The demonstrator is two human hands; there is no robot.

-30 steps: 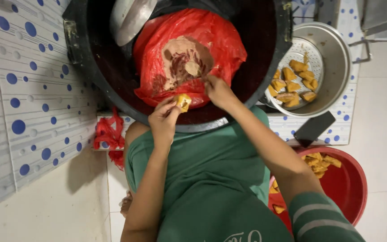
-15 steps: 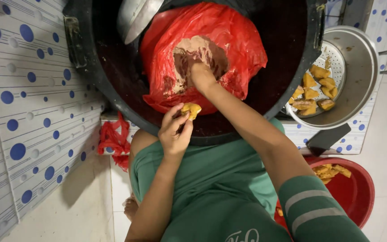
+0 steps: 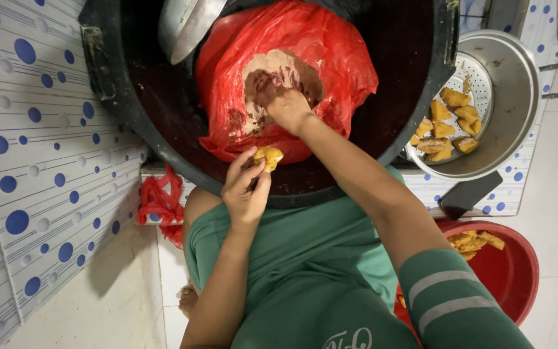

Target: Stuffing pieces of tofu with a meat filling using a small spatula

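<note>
My left hand (image 3: 245, 187) holds a small yellow fried piece (image 3: 267, 156) at its fingertips, just over the near rim of a big black basin (image 3: 163, 123). Inside the basin lies a red plastic bag (image 3: 343, 71) opened on a brownish paste (image 3: 279, 71). My right hand (image 3: 285, 103) reaches into that paste with its fingers dug in; I cannot see whether they hold any. A metal bowl (image 3: 185, 26) leans at the basin's far side.
A metal colander pot (image 3: 518, 84) with several yellow pieces stands at the right. Below it sits a red basin (image 3: 518, 278) holding more pieces. A crumpled red bag (image 3: 159, 200) lies at the left by the blue-dotted tiled wall (image 3: 33, 161). My green-clothed lap fills the bottom.
My right hand has moved from beside the yellow piece up into the paste in the red bag. The left hand keeps holding the piece in about the same place.
</note>
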